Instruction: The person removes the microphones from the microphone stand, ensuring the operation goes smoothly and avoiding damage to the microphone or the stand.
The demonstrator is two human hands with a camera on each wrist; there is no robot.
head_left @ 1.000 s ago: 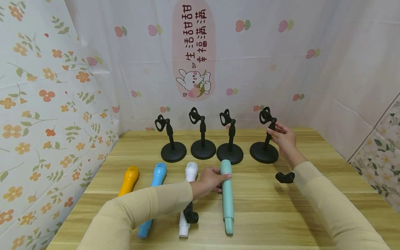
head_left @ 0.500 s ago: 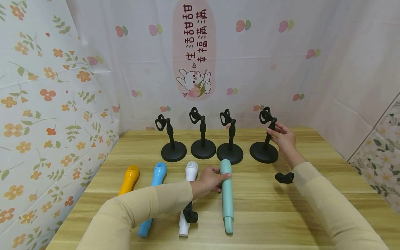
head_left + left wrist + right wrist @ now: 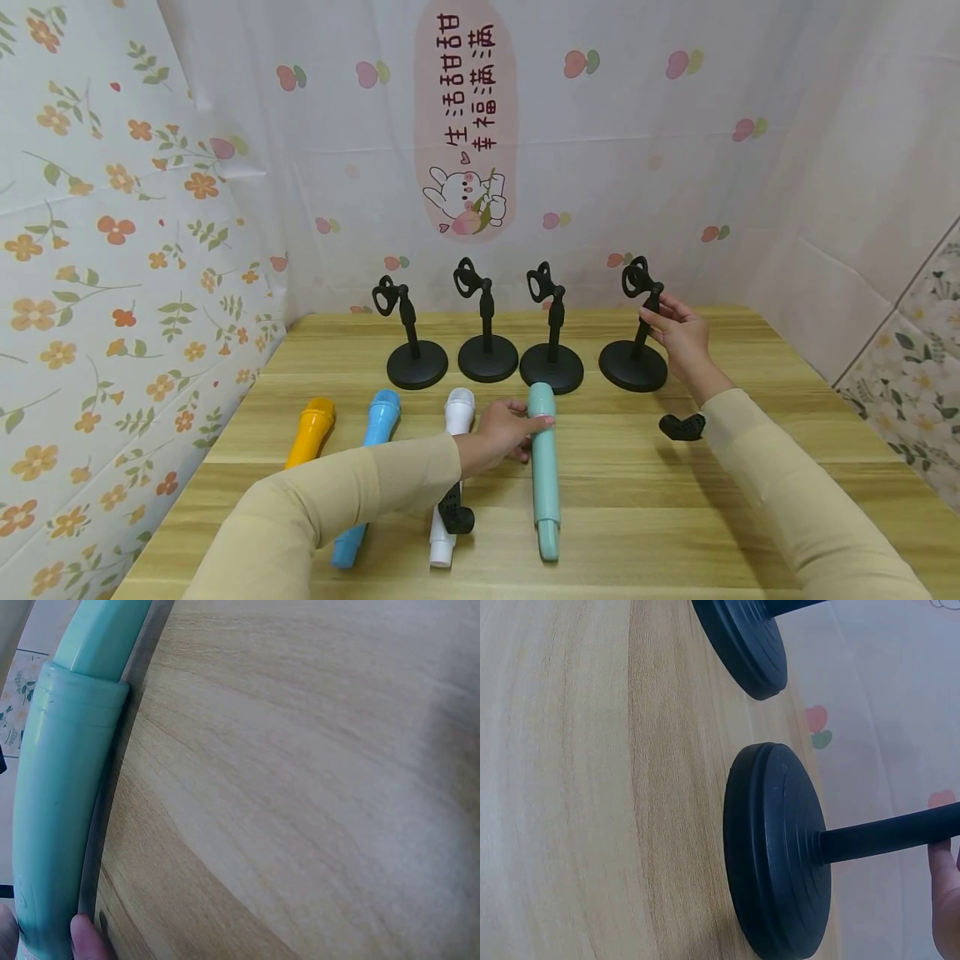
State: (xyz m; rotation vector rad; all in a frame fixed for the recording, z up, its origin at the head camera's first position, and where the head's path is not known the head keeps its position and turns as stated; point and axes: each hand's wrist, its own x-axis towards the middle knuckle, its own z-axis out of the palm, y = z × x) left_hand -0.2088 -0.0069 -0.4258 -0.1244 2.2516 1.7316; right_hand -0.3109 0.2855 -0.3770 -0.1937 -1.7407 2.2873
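Observation:
My left hand [image 3: 504, 431] grips the mint-green microphone [image 3: 546, 483] near its head, thumb across the top. The microphone points away from me; in the left wrist view its body [image 3: 60, 802] runs beside bare wood, and I cannot tell whether it touches the table. At the right, my right hand [image 3: 681, 340] holds the pole of a black desktop microphone stand [image 3: 633, 367] between thumb and fingers. This stand is upright, its clip at the top holding nothing. The right wrist view shows its round base [image 3: 780, 855] flat on the table and fingertips [image 3: 941, 870] against the pole.
Three more black stands, left [image 3: 417, 365], middle [image 3: 487, 358] and right [image 3: 552, 367], line the back of the wooden table [image 3: 637, 533]. Yellow [image 3: 310, 431], blue [image 3: 381, 421] and white [image 3: 460, 410] microphones lie left of the green one, partly under my left arm. A patterned cloth [image 3: 615, 167] hangs behind.

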